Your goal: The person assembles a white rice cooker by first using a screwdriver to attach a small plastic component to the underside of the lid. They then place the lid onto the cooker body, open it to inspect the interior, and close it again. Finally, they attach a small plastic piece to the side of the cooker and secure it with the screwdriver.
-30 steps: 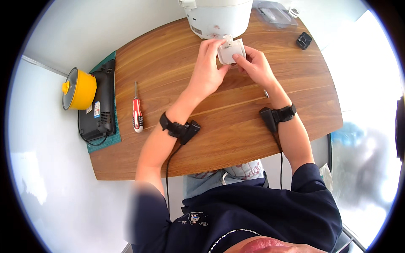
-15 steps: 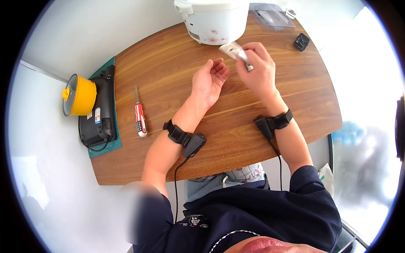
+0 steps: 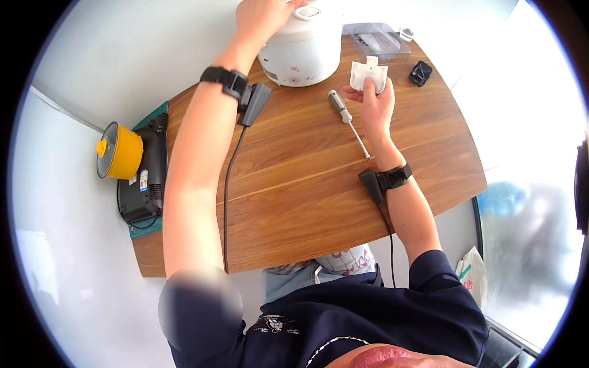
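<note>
**Two hands apart: one on the cooker, one on a white part**

The left hand [image 3: 262, 17] reaches to the far edge of the wooden surface [image 3: 294, 202] and lies on the lid of the white rice cooker [image 3: 302, 46]; its grip is partly cut by the frame, so how far it closes cannot be told. The right hand [image 3: 375, 104] holds a small white plastic part [image 3: 368, 75] upright, fingers curled round its lower edge, the part's tab pointing away from the person.

Just left of that hand a screwdriver [image 3: 348, 122] lies flat (clear handle toward the cooker, tip toward the person), its long axis slanting slightly to the right.

A clear plastic tray [image 3: 375, 38] sits behind the part; what it holds is too small to tell. A small black piece [image 3: 420, 73] lies near it. At the left end, on a green mat [image 3: 146, 228], stands a black appliance [image 3: 146, 172] with a pale label on its side, and a yellow pot [image 3: 118, 150] with its lid on beside it.
</note>
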Motion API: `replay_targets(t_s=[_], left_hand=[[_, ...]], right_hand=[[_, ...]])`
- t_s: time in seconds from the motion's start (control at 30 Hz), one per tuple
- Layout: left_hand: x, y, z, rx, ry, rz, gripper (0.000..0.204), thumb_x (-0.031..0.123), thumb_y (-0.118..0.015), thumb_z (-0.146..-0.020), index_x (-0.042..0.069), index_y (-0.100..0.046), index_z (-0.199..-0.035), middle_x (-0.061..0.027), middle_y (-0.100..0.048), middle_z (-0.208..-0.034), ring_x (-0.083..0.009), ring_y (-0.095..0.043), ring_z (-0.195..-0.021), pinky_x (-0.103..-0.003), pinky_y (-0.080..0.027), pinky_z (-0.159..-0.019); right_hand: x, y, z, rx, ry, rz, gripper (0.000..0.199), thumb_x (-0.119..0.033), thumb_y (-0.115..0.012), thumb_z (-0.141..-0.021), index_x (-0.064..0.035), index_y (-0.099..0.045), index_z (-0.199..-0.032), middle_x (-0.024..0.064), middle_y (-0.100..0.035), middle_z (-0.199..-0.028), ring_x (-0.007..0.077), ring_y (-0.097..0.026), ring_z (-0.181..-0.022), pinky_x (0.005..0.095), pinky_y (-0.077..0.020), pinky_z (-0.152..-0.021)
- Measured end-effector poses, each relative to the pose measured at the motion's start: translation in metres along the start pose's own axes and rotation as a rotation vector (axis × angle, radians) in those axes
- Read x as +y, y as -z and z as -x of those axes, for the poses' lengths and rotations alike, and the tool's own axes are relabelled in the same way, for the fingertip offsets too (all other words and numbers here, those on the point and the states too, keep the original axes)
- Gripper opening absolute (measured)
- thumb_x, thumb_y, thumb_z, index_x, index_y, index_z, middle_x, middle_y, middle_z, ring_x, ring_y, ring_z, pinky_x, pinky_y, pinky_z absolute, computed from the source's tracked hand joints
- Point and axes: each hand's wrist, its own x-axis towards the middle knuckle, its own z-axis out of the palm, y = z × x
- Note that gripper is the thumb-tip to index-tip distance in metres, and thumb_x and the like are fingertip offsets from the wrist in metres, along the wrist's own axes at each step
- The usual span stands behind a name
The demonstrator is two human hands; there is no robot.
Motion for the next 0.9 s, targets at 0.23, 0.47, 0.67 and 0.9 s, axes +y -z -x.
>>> replay_targets(t_s=[0.23, 0.47, 0.67, 0.9], left_hand=[[-0.011, 0.011, -0.013, -0.290, 0.002, -0.026, 0.032, 0.022, -0.074, -0.091, -0.004, -0.069, -0.109, -0.0248, -0.071, -0.111, -0.0399, -0.068, -0.102, -0.046, -0.054, -0.086], [-0.054, 0.036, 0.017, -0.282, -0.157, 0.071, 0.029, 0.006, -0.068, -0.091, 0.003, -0.066, -0.119, -0.0261, -0.068, -0.116, -0.0430, -0.065, -0.107, -0.048, -0.052, -0.091], [-0.101, 0.043, 0.042, -0.149, -0.378, 0.121, 0.029, -0.005, -0.057, -0.089, 0.004, -0.068, -0.114, -0.0226, -0.065, -0.108, -0.0417, -0.063, -0.102, -0.046, -0.052, -0.090], [-0.108, 0.064, 0.058, -0.234, -0.337, 0.224, 0.024, -0.003, -0.053, -0.092, 0.005, -0.072, -0.105, -0.0178, -0.064, -0.101, -0.0366, -0.062, -0.095, -0.043, -0.051, -0.085]], right_hand=[[-0.007, 0.004, 0.001, -0.083, -0.034, -0.104, 0.056, 0.001, -0.044, -0.101, -0.0042, -0.034, -0.155, 0.0218, -0.063, -0.128, 0.0287, -0.076, -0.086, 0.0348, -0.0650, -0.075], [-0.005, -0.002, 0.005, -0.095, -0.054, -0.214, 0.041, 0.003, -0.045, -0.096, -0.0031, -0.038, -0.136, 0.0220, -0.054, -0.131, 0.0306, -0.071, -0.104, 0.0418, -0.0654, -0.082], [-0.002, -0.017, 0.016, -0.129, -0.056, -0.141, 0.042, 0.005, -0.044, -0.094, -0.0019, -0.035, -0.135, 0.0211, -0.050, -0.132, 0.0287, -0.064, -0.114, 0.0430, -0.0648, -0.087], [-0.016, -0.024, 0.032, -0.378, -0.103, -0.210, 0.063, 0.011, -0.040, -0.092, -0.0068, -0.032, -0.152, 0.0181, -0.047, -0.140, 0.0304, -0.061, -0.122, 0.0441, -0.0642, -0.093]])
